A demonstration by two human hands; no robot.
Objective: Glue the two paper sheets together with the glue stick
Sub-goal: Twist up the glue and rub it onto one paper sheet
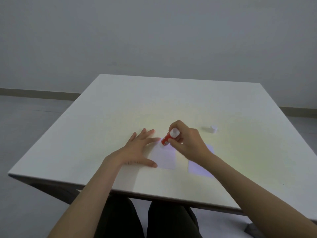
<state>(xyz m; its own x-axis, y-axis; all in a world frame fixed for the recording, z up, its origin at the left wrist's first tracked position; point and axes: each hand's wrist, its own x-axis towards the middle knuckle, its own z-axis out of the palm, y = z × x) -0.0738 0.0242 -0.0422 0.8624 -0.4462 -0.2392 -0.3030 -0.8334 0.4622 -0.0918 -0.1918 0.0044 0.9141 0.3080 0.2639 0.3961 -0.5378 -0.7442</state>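
The right hand point(186, 140) is closed around one red plastic glue stick point(169, 137) with a white twist base, fingers and thumb pinching its barrel. The stick is tilted, base up toward the person's right, tip down and left, meeting the far edge of the left of two small white paper sheets. Whether the glue actually touches the paper is hard to tell, since the tip is blurred and pale against the sheet.

That left paper sheet point(164, 158) lies flat near the table's front edge. The left hand point(137, 150) rests on the table just beside it with fingers spread flat, gripping nothing; the thumb tip and forefinger reach the sheet's left edge, seemingly pinning it.

The second white paper sheet point(199, 167) lies to the right, apart from the first with a strip of table between them. The right wrist and forearm cross over it and hide much of its middle and far part.

One small white cylindrical cap point(213, 129) stands alone farther back on the right, well apart from both sheets.

All of this sits on one square white table point(120, 103); its near right corner is cut off from view. Both forearms run out of the bottom of the view, and two dark-clothed knees point(145, 219) show below the table edge.
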